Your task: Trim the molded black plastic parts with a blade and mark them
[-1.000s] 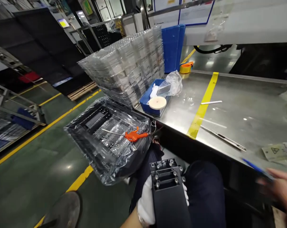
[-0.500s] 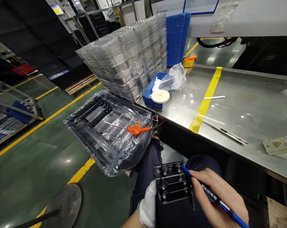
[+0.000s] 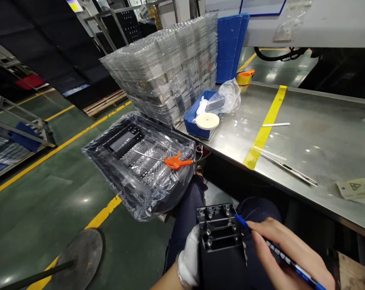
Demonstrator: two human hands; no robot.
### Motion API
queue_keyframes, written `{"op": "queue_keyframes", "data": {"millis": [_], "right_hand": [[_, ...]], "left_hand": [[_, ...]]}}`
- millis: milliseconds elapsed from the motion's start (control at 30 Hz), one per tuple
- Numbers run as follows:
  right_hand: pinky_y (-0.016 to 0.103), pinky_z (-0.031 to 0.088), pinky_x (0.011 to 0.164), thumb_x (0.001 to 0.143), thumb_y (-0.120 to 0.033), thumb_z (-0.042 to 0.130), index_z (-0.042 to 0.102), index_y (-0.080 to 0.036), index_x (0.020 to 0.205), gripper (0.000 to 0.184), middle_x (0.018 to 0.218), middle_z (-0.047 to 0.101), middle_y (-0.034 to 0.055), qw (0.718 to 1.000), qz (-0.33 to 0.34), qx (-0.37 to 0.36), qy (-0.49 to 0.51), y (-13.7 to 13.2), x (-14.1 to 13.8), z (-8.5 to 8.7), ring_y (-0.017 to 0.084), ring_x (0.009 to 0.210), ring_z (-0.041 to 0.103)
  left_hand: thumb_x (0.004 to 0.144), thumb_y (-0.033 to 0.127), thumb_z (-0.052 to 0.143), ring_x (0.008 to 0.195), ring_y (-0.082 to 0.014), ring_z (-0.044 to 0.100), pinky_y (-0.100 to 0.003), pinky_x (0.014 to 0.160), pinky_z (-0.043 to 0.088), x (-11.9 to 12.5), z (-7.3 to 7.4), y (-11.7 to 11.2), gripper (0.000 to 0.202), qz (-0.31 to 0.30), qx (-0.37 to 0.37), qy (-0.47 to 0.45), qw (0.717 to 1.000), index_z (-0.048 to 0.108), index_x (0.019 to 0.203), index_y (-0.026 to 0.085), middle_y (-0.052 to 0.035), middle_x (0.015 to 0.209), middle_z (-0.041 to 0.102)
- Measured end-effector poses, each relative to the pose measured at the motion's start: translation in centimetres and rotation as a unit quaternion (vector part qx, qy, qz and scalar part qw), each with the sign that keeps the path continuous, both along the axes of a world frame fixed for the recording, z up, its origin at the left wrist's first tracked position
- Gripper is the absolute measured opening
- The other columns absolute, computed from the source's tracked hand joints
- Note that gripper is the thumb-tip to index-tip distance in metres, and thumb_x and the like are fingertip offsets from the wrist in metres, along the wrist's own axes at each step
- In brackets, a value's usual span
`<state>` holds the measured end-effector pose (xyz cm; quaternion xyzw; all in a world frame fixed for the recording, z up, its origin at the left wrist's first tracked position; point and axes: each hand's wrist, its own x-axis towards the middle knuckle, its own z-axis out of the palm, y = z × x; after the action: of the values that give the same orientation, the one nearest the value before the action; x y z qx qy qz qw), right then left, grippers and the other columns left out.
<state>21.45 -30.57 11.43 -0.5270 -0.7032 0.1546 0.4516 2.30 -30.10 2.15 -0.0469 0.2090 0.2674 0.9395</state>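
Hands at work over a lap: a gloved left hand [image 3: 190, 257], fingers wrapped round the side of a black metal block [image 3: 221, 245], props it upright on the person's knees, its screw-studded end face tilted toward the camera. The bare right hand [image 3: 287, 255] pinches a blue pen [image 3: 279, 253] in a writing grip, fingers narrow about the barrel, the tip touching the block's right edge near the top row of screws. Judged from this pose, the work goes best with the block braced firmly against the thigh so it cannot rock, the pen heel steadied on the block's flank, and the tip guided lightly so it does not skid off the metal edge.

Just beyond the knees, a black tray wrapped in clear plastic film [image 3: 140, 165] juts out beside the bench, an orange air blow gun [image 3: 175, 162] lying across it. On the stainless steel workbench [image 3: 315, 137], divided by a yellow tape stripe [image 3: 265, 127], lie a thin metal strip [image 3: 288, 168] and a warning label [image 3: 353, 187] near the front edge. Farther back sit a small blue bin [image 3: 193, 123] topped by a round white disc [image 3: 207, 121], a crumpled clear bag [image 3: 229, 96], a tall stack of clear blister trays [image 3: 167, 72], upright blue crates [image 3: 231, 46] and an orange tape roll [image 3: 245, 76].
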Motion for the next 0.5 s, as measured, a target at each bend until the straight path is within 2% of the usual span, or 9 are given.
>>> {"op": "queue_keyframes", "data": {"millis": [200,333,400,500], "right_hand": [[0.025,0.057,0.077,0.093,-0.014,0.064,0.066,-0.023,0.111,0.021,0.096,0.074,0.0026,1.000,0.016,0.001,0.001,0.2,-0.3,0.0,0.015,0.084,0.071],[0.024,0.057,0.078,0.094,-0.015,0.063,0.066,-0.023,0.112,0.021,0.095,0.074,0.0020,1.000,0.018,-0.003,-0.002,0.2,-0.1,0.1,0.014,0.085,0.071],[0.025,0.058,0.081,0.093,-0.015,0.063,0.066,-0.023,0.114,0.023,0.097,0.075,0.0022,1.000,0.021,-0.004,-0.008,0.3,0.0,0.3,0.016,0.087,0.072],[0.028,0.060,0.080,0.092,-0.016,0.065,0.067,-0.025,0.113,0.023,0.098,0.075,0.0022,0.999,0.033,-0.004,-0.006,0.5,-0.3,0.5,0.018,0.086,0.072]], "left_hand": [[0.074,0.060,0.071,0.123,-0.0382,0.059,-0.046,0.113,0.033,0.1,-0.5,-0.2,0.064,-0.014,-0.036,-0.033,0.999,0.075,0.117,0.012,-0.0137,0.115,0.074],[0.082,0.055,0.063,0.121,-0.0364,0.060,-0.045,0.112,0.033,0.1,-0.6,-0.2,0.057,-0.003,-0.048,-0.037,0.998,0.074,0.117,0.012,-0.0132,0.113,0.075],[0.086,0.054,0.059,0.121,-0.0358,0.061,-0.045,0.112,0.033,0.4,0.1,0.1,0.055,-0.005,-0.039,-0.054,0.998,0.074,0.117,0.012,-0.0132,0.112,0.075],[0.085,0.052,0.064,0.120,-0.0364,0.061,-0.045,0.112,0.033,1.3,2.1,1.0,0.053,-0.016,-0.004,-0.077,0.997,0.074,0.117,0.010,-0.0139,0.110,0.075]]}}
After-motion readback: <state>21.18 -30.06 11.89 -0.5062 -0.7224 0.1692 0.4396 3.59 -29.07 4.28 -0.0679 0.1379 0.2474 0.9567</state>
